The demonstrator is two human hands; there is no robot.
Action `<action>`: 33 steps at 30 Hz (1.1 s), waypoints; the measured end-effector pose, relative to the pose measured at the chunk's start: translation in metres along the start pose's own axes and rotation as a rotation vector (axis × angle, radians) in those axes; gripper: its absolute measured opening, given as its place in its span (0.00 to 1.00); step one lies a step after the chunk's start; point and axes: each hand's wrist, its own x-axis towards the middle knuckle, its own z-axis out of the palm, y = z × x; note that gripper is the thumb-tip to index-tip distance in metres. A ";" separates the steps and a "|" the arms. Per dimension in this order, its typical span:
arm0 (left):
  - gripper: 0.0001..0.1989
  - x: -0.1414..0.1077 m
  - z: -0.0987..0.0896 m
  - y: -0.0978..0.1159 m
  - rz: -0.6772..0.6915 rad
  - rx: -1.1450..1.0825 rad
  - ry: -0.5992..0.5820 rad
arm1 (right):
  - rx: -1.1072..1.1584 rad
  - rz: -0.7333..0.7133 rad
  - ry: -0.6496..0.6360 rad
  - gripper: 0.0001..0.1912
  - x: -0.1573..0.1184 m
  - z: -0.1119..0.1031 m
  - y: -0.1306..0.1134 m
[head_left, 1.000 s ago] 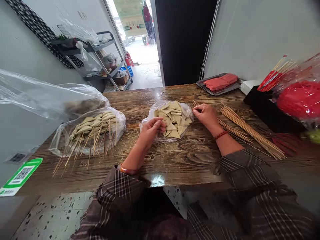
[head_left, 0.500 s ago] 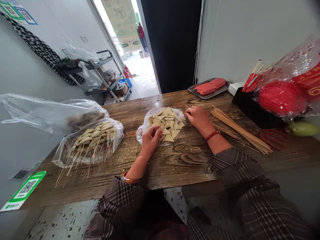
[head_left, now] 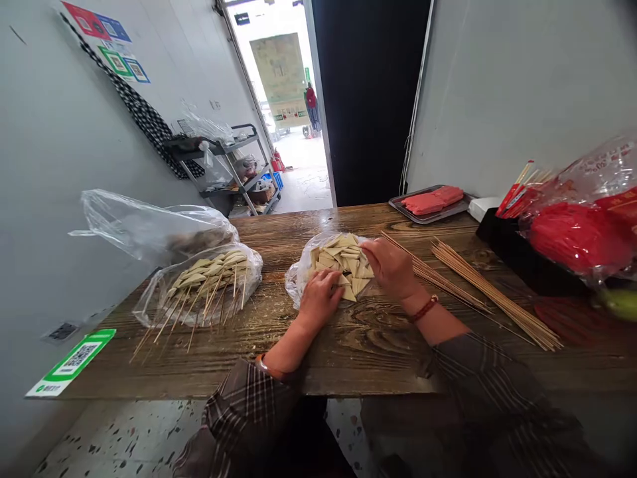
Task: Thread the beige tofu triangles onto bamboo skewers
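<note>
Left hand [head_left: 321,299] and right hand [head_left: 395,271] at a heap of beige triangles [head_left: 352,255]

At the far left, a green-and-white QR-code card [head_left: 74,363] stands out by the end of the wooden table [head_left: 368,362]. Next comes a clear plastic bag [head_left: 255,262] with loaded skewers [head_left: 212,273], rows of beige pieces on them, their bare sticks pointing towards the near side; a second clear bag [head_left: 124,218] slumps behind it. In the middle, the triangles lie overlapping on crumpled plastic [head_left: 297,275]. The left hand rests on their near side, fingers bent; whether it pinches one, I cannot tell. The right hand is at the heap's right edge, thumb and fingers drawn together, anything between them hidden. Beside it, to the right, a thinner bundle of bare skewers [head_left: 438,275] slants across the wood, and a thicker bundle [head_left: 497,294] lies near it, roughly parallel. Behind these, a dark tray [head_left: 408,215] bears flat pinkish-red pieces [head_left: 432,199]. Farthest right, a black box [head_left: 517,255] holds red-wrapped sticks [head_left: 512,196], and a see-through bag of something bright red [head_left: 577,236] sits against it.
</note>
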 end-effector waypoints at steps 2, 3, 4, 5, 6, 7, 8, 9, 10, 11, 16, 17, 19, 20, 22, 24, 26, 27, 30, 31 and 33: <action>0.16 0.000 0.000 0.004 0.038 0.084 -0.037 | 0.005 -0.021 -0.021 0.15 -0.001 0.003 -0.005; 0.17 0.001 0.000 0.006 0.048 0.115 -0.056 | 0.001 -0.026 -0.026 0.15 -0.002 0.005 -0.007; 0.17 0.002 0.000 0.008 0.051 0.145 -0.075 | -0.003 -0.032 -0.027 0.15 -0.002 0.007 -0.007; 0.18 0.004 -0.001 0.010 0.049 0.173 -0.095 | -0.006 -0.042 -0.026 0.16 -0.002 0.009 -0.007; 0.18 0.006 -0.001 0.012 0.046 0.200 -0.116 | -0.007 -0.056 -0.022 0.17 -0.003 0.011 -0.007; 0.18 0.007 -0.001 0.013 0.046 0.222 -0.134 | -0.005 -0.071 -0.020 0.17 -0.003 0.013 -0.006; 0.17 0.009 -0.001 0.015 0.047 0.241 -0.150 | -0.004 -0.084 -0.019 0.18 -0.004 0.014 -0.006; 0.16 0.011 -0.002 0.016 0.051 0.255 -0.163 | -0.008 -0.093 -0.020 0.18 -0.004 0.015 -0.005; 0.15 0.013 -0.003 0.017 0.057 0.266 -0.176 | -0.017 -0.101 -0.027 0.18 -0.005 0.016 -0.005; 0.14 0.014 -0.004 0.018 0.061 0.278 -0.187 | -0.031 -0.108 -0.036 0.18 -0.006 0.017 -0.005; 0.11 0.016 -0.015 0.017 0.020 0.300 -0.283 | -0.108 -0.126 -0.070 0.18 -0.011 0.020 -0.006; 0.10 0.016 -0.018 0.015 0.019 0.277 -0.302 | -0.108 -0.129 -0.071 0.18 -0.011 0.020 -0.006; 0.08 0.017 -0.023 0.011 0.032 0.189 -0.305 | -0.090 -0.134 -0.065 0.18 -0.012 0.019 -0.009; 0.06 0.019 -0.025 0.009 0.027 0.122 -0.274 | -0.075 -0.131 -0.060 0.18 -0.012 0.018 -0.010; 0.06 0.022 -0.026 0.004 -0.045 -0.074 -0.146 | -0.034 -0.113 -0.060 0.18 -0.012 0.015 -0.013; 0.10 0.026 -0.025 -0.001 -0.189 -0.373 0.002 | 0.022 -0.088 -0.074 0.19 -0.013 0.011 -0.015; 0.13 0.027 -0.023 -0.005 -0.325 -0.753 0.076 | 0.083 -0.059 -0.096 0.21 -0.015 0.008 -0.017; 0.14 0.027 -0.022 -0.006 -0.376 -0.935 0.084 | 0.115 -0.042 -0.110 0.21 -0.017 0.007 -0.019; 0.17 0.023 -0.024 -0.010 -0.479 -1.301 0.078 | 0.252 0.072 -0.168 0.19 -0.022 0.006 -0.024; 0.17 0.022 -0.026 -0.010 -0.503 -1.368 0.084 | 0.319 0.140 -0.188 0.18 -0.024 0.007 -0.027; 0.13 0.021 -0.032 -0.011 -0.536 -1.467 0.119 | 0.468 0.294 -0.228 0.14 -0.025 0.008 -0.032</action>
